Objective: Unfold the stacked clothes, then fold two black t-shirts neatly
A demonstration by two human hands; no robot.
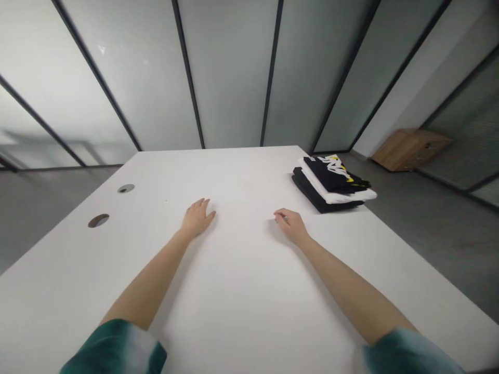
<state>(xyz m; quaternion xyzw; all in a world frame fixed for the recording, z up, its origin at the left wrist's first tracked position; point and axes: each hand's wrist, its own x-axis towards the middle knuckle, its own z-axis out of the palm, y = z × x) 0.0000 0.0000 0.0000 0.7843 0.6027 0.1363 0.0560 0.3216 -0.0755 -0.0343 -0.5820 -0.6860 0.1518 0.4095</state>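
Note:
My left hand [197,218] rests over the white table [234,291] with its fingers stretched out and the thumb apart; it holds nothing. To the right, my right hand [290,224] lies just above or on the tabletop, its fingers curled in loosely toward the thumb. I see nothing between them. Nearest to this hand, but apart from it, is a stack of folded clothes at the table's right edge. A black garment with a white and yellow print [337,174] tops it, over a white garment [333,197] and another black garment [317,200].
Two round holes pierce the tabletop on the left, a nearer hole [99,221] and a farther hole [126,188]. Frosted glass panels [230,72] with dark frames stand behind the table. On the floor at right is a wooden cabinet [411,149].

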